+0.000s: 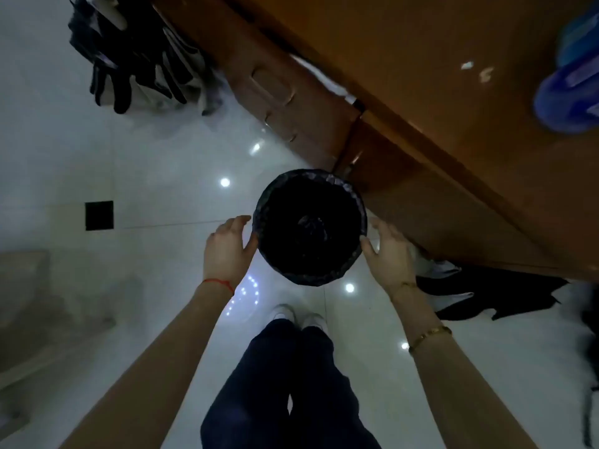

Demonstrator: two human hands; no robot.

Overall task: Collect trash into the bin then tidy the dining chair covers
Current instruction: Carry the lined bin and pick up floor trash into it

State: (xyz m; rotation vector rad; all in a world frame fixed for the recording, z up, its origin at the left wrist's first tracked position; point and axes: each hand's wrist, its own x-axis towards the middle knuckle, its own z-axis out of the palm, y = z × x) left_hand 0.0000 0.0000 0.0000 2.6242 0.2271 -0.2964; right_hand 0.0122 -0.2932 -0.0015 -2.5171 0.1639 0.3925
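Seen from above, the left hand [227, 244] reaches down, fingers spread wide, touching the left rim of a round bin lined with a black plastic bag [309, 226] on the glossy white floor [146, 176]. The right hand [389, 251], equally wide, flanks its right rim. Judged risk: the loose liner could slip when lifted.

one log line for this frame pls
phase: bin pickup | left hand: open, at bin rim | right hand: open, at opposite rim | bin: on floor by table
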